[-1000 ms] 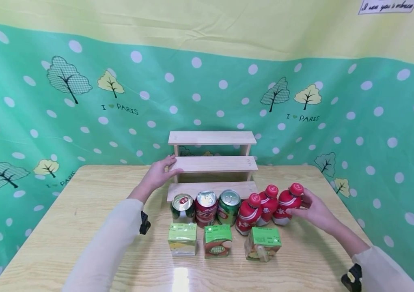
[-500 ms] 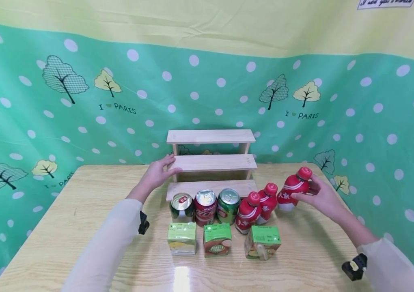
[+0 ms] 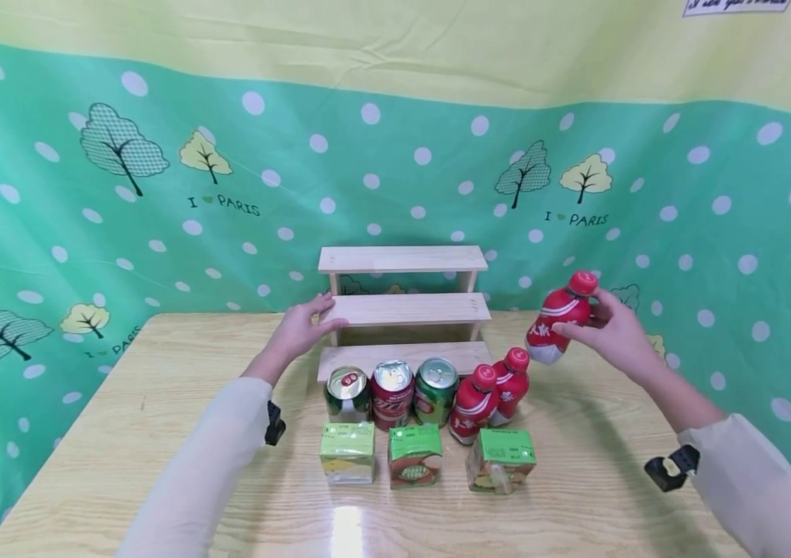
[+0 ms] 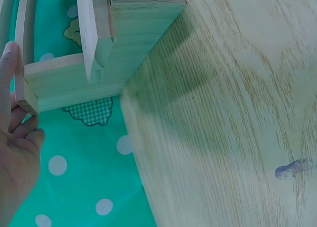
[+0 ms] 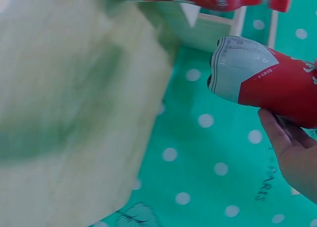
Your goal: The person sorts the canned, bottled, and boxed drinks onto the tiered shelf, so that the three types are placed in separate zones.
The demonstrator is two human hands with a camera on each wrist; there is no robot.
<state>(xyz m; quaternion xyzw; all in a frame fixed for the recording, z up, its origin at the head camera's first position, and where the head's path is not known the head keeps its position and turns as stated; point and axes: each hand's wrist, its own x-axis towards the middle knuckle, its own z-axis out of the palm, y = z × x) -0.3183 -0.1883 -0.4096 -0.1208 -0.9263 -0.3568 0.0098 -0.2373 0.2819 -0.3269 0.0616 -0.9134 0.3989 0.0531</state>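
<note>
My right hand (image 3: pixel 615 333) holds a red bottle (image 3: pixel 557 319) with a red cap and white base, tilted and lifted off the table to the right of the wooden three-tier shelf (image 3: pixel 405 310). In the right wrist view the bottle (image 5: pixel 277 83) shows its white base, with fingers (image 5: pixel 277 130) against its side. My left hand (image 3: pixel 300 333) grips the left end of the shelf's middle board. The left wrist view shows the thumb (image 4: pixel 7 63) on one face of that board and the fingers curled at its other side. Two more red bottles (image 3: pixel 474 403) stand together in front of the shelf's right end.
Three drink cans (image 3: pixel 392 399) stand in a row before the lowest board. Nearer me are three small juice cartons (image 3: pixel 415 457), the right one turned at an angle. A green dotted cloth (image 3: pixel 395 178) hangs behind the wooden table (image 3: pixel 179 411).
My right hand has lifted the red bottle from beside the other two, moving it up and toward the back, and it has tilted. My left hand stays on the shelf.
</note>
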